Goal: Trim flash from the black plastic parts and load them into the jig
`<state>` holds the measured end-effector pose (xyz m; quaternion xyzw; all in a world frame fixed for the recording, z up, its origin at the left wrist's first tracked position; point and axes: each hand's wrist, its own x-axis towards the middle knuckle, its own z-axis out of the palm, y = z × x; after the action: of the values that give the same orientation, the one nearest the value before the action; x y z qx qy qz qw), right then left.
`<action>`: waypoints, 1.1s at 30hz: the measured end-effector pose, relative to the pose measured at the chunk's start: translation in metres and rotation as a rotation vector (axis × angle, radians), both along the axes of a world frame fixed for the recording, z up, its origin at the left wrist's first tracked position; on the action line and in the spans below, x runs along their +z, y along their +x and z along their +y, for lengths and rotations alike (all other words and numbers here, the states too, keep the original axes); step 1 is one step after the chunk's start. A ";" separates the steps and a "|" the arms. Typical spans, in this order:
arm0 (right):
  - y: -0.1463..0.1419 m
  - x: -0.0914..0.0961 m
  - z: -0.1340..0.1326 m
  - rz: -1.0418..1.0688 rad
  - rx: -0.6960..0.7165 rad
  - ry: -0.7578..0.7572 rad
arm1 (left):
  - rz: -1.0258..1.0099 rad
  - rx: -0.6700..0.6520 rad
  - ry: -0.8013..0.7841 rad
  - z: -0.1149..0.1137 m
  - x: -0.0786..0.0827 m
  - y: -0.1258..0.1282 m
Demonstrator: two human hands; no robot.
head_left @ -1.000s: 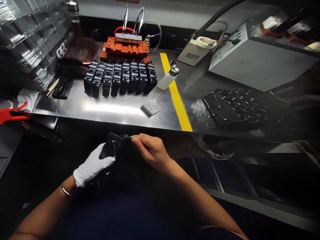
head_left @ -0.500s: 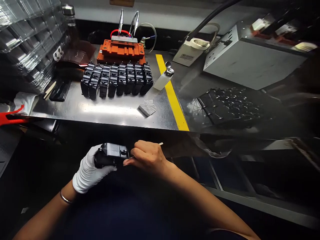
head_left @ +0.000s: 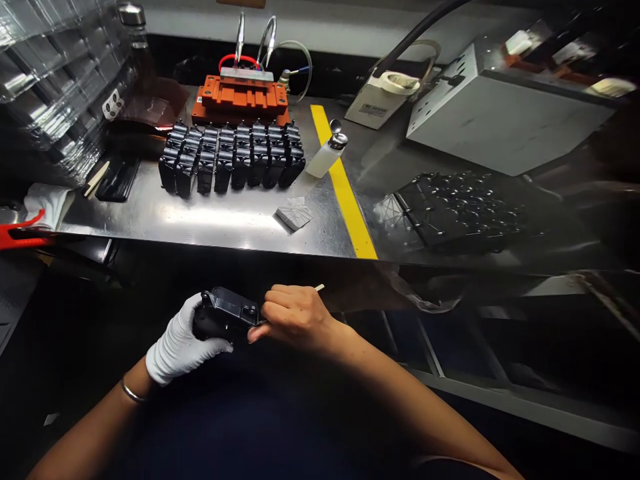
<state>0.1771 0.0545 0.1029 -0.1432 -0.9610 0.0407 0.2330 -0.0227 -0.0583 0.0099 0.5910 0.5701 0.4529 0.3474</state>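
Note:
My left hand (head_left: 183,343), in a white glove, is wrapped round a black plastic part (head_left: 227,317) with a boxy body. It is held in front of the bench's front edge. My bare right hand (head_left: 295,313) is closed on a thin stick (head_left: 320,288), whose pale end sticks out behind the knuckles. The stick's other end is at the right end of the black part, mostly hidden by my fingers. Several similar black parts (head_left: 233,157) stand in a row on the bench.
On the metal bench (head_left: 200,220) are a folded white cloth (head_left: 295,213), a dispenser bottle (head_left: 327,153) and an orange fixture (head_left: 245,100). Clear trays (head_left: 45,87) are stacked at the left. A grey box (head_left: 500,113) and more black parts (head_left: 460,207) lie right of the yellow tape (head_left: 345,200).
The black part has tilted, its right end dipping slightly, and my left hand has turned with it. My right hand stays at its right end with the stick.

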 end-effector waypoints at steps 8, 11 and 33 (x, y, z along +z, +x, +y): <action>0.000 -0.001 -0.006 0.050 -0.076 -0.063 | -0.074 0.098 0.002 0.000 0.002 0.007; 0.003 0.000 -0.009 0.042 -0.063 -0.109 | -0.122 0.154 0.073 0.002 0.005 0.003; 0.009 -0.003 -0.012 0.030 -0.181 -0.264 | 0.064 -0.016 0.264 -0.002 0.013 -0.023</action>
<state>0.1865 0.0424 0.0997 -0.2579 -0.9269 0.1479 0.2292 -0.0455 -0.0606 0.0230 0.6501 0.5117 0.5021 0.2519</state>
